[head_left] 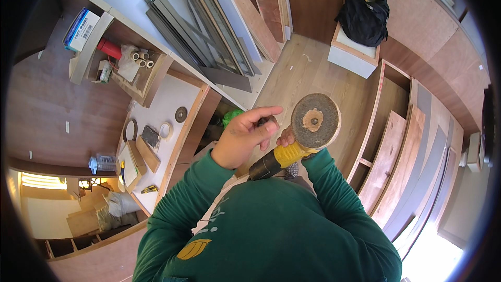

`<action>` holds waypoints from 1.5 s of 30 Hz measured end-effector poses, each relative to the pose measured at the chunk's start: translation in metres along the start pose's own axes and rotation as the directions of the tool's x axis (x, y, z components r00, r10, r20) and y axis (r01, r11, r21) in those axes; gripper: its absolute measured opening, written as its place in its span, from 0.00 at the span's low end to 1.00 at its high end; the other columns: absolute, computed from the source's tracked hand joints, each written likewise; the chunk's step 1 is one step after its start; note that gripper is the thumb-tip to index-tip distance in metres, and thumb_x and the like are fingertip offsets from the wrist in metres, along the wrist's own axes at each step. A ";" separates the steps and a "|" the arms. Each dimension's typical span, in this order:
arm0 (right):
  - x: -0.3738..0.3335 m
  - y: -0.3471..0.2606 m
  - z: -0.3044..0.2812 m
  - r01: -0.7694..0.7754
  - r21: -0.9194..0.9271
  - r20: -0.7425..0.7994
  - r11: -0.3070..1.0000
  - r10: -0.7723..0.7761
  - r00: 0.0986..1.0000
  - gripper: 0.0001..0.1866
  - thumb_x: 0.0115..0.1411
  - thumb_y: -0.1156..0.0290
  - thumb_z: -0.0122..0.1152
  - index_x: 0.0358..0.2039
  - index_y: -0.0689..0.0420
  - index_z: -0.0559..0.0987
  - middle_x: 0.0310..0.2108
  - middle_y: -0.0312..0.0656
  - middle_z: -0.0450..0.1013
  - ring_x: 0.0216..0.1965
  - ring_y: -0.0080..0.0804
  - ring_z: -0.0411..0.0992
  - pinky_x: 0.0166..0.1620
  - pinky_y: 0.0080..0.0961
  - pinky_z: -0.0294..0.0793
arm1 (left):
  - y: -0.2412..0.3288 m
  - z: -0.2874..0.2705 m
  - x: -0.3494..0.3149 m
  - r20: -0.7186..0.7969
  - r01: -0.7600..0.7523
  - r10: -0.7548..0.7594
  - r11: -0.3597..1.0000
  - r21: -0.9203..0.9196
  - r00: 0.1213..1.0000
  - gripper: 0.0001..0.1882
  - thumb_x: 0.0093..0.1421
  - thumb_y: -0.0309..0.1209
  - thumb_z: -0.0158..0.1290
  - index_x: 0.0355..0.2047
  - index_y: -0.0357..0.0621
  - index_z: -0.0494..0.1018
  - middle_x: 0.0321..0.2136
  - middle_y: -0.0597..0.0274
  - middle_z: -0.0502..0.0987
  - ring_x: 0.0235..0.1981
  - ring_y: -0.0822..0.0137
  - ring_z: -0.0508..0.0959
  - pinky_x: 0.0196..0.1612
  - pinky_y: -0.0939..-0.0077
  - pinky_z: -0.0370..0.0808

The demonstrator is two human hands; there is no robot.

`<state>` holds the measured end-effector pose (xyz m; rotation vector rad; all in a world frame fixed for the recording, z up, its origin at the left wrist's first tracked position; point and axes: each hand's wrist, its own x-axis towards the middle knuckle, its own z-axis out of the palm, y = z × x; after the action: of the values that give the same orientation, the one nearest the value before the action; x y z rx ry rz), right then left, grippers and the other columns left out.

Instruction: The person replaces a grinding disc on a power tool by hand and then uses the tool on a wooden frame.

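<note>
An angle grinder (284, 159) with a yellow and black body is held in front of my chest, its round grey disc (326, 115) facing up. My right hand (285, 138) is wrapped round the grinder's head from behind; only some fingertips show past the body. To the left of the disc is my left hand (242, 134), apart from the grinder. Its index finger points toward the disc, while the thumb and the other fingers curl round a small dark thing (264, 121) that I cannot make out.
At left, a white-topped bench (180, 96) carries a tape roll (165, 130), a loose disc (181, 114) and wood blocks. Long grey strips (198, 36) lean at the back. A black backpack (365, 13) sits on a white box. Boards (383, 162) rest on a wooden frame at right.
</note>
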<state>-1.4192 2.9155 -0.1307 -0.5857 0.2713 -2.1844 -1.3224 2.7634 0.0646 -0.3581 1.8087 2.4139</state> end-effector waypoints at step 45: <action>0.011 -0.009 0.026 -0.093 -0.060 -0.141 0.994 0.084 0.986 0.14 0.63 0.68 0.61 0.46 0.61 0.74 0.31 0.54 0.78 0.33 0.50 0.79 0.39 0.46 0.81 | -0.011 0.004 -0.003 0.038 -0.072 0.073 0.997 -0.028 0.997 0.17 0.69 0.36 0.52 0.52 0.37 0.70 0.32 0.64 0.74 0.23 0.77 0.69 0.27 0.81 0.67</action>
<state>-1.4187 2.9126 -0.1014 -0.4501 0.4372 -2.1393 -1.3172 2.7706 0.0561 -0.2503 1.8061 2.4763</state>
